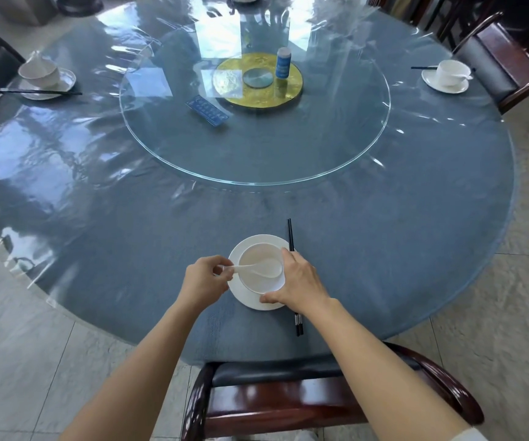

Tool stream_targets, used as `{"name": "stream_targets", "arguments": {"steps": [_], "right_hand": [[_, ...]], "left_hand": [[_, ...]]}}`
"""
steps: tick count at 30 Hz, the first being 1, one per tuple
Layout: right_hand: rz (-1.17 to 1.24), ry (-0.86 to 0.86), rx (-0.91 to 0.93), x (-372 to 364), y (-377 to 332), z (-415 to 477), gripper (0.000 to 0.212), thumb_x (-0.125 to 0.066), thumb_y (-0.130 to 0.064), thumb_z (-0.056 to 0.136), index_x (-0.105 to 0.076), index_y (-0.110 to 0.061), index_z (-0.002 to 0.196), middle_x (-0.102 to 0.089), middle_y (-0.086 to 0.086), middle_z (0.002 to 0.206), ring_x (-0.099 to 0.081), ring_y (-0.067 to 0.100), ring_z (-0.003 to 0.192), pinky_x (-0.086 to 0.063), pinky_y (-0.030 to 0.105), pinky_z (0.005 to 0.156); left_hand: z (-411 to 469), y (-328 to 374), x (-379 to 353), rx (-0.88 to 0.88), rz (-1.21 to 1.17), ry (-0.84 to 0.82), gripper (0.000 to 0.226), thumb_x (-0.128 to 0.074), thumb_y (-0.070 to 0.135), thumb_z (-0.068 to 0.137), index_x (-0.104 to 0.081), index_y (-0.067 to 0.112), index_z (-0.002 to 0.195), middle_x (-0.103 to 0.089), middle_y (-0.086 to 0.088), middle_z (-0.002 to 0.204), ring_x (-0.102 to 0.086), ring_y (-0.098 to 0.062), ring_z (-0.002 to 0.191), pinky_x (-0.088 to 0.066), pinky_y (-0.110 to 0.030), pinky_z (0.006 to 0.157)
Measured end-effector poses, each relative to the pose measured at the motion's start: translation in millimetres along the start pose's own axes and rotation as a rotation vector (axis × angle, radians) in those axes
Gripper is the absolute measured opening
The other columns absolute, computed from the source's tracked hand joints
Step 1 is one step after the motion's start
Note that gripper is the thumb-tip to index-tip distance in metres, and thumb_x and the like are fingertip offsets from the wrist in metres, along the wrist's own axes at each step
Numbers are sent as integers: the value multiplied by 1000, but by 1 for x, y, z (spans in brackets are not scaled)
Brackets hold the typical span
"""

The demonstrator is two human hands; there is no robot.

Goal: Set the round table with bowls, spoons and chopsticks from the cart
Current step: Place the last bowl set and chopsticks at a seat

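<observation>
At the near edge of the round blue table (pixel 129 233) a white bowl (pixel 258 283) stands on a white saucer (pixel 253 302). A white spoon (pixel 261 268) lies in the bowl, its handle pointing left. My left hand (pixel 204 280) pinches that handle. My right hand (pixel 298 281) wraps the bowl's right side, thumb on the saucer. Black chopsticks (pixel 291 237) lie to the right of the saucer, partly under my right wrist.
Place settings with bowl, saucer and chopsticks sit at far left (pixel 45 78) and far right (pixel 446 76). A glass turntable (pixel 256 148) carries a gold mat, a blue bottle (pixel 282 63) and a blue card. Wooden chairs stand in front of me (pixel 288 402) and at right.
</observation>
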State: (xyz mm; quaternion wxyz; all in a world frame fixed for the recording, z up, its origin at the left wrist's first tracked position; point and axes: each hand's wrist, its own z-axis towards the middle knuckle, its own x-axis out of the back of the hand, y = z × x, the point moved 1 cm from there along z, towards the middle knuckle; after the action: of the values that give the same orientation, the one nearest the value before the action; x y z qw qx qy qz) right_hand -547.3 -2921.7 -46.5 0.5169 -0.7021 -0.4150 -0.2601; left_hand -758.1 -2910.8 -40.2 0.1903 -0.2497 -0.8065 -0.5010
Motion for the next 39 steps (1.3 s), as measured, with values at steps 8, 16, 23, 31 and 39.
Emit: {"name": "stream_targets", "arguments": {"steps": [8, 16, 23, 31, 39], "right_hand": [[108, 119, -29, -4, 0, -8, 91, -81, -66, 67, -48, -21, 139, -60, 1, 128, -58, 24, 114, -48, 35, 90], [325, 259, -429, -2, 37, 6, 21, -54, -15, 96, -69, -14, 82, -69, 10, 82, -61, 38, 92, -49, 43, 80], [381, 253, -429, -10, 46, 11, 20, -63, -9, 90, -77, -15, 78, -75, -2, 71, -64, 27, 80, -48, 29, 69], [338, 291, -416, -6, 47, 10, 17, -64, -6, 88, -81, -9, 88, -80, 8, 86, -70, 32, 92, -58, 39, 83], [276, 378, -300, -11, 46, 7, 25, -64, -27, 95, -71, -12, 75, -73, 6, 77, -65, 28, 77, -48, 35, 69]], "left_hand": [[7, -4, 0, 58, -112, 38, 30, -57, 35, 101, -65, 22, 127, -72, -5, 108, -70, -29, 94, -59, -42, 88], [6, -29, -22, 262, -410, 46, 27, -46, 4, 101, -72, 14, 102, -74, -18, 103, -68, -25, 75, -63, -42, 80], [4, -37, -42, 290, -631, 102, 26, -66, -6, 89, -81, 12, 100, -81, -5, 95, -79, -16, 78, -61, -23, 62], [3, -40, -49, 286, -624, 140, 28, -63, -8, 90, -81, 11, 100, -80, -6, 96, -79, -19, 77, -62, -23, 63], [2, -43, -47, 225, -650, 98, 28, -62, 0, 94, -80, 20, 106, -80, -1, 100, -78, -18, 89, -64, -29, 72]]}}
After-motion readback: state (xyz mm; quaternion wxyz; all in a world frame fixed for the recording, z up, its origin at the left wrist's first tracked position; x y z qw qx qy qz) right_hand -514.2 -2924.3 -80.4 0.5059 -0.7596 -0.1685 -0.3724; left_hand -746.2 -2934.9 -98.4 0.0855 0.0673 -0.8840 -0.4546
